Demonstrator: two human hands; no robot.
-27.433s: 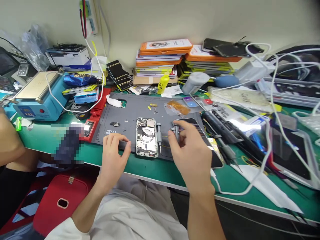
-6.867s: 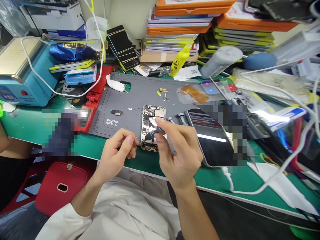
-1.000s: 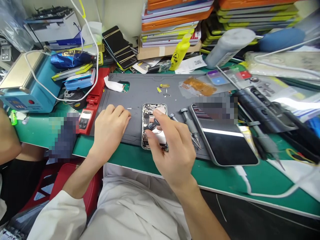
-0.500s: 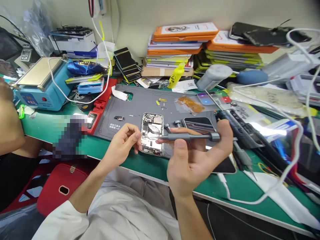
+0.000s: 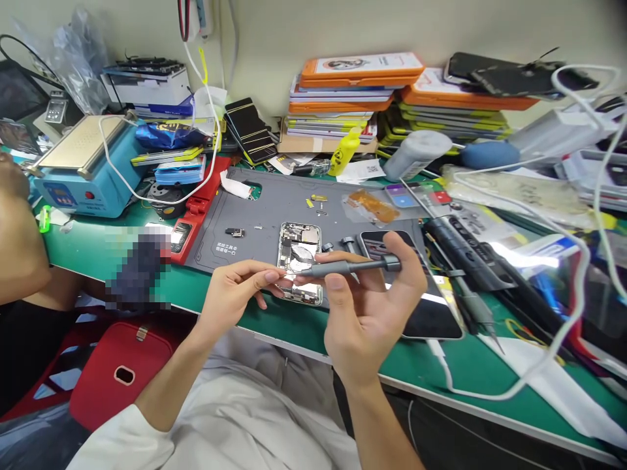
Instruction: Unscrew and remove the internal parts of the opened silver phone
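Note:
In my right hand (image 5: 365, 316) lies a dark grey precision screwdriver (image 5: 337, 268), gripped between thumb and fingers, its cap end against the raised index finger. The shaft points left over an opened phone (image 5: 307, 234), whose boards and battery area are exposed. My left hand (image 5: 232, 290) has thumb and index finger pinched together at the screwdriver's tip. Whatever is in that pinch is too small to make out. The phone rests on a grey work mat (image 5: 279, 196), partly covered by my hands. Two more screwdrivers (image 5: 347, 244) show their caps behind my right hand.
Small parts (image 5: 235, 232) lie on the mat. To the right are dark phones (image 5: 434, 318), a white cable (image 5: 441, 365) and tools (image 5: 465, 254). Orange cases (image 5: 362, 68) are stacked behind. A blue machine (image 5: 88, 176) and another person's arm (image 5: 22, 235) are at left.
My left hand has moved right, its pinched fingertips now meeting the screwdriver's tip. My right hand has shifted slightly left with the screwdriver, and its index finger has come in over the cap.

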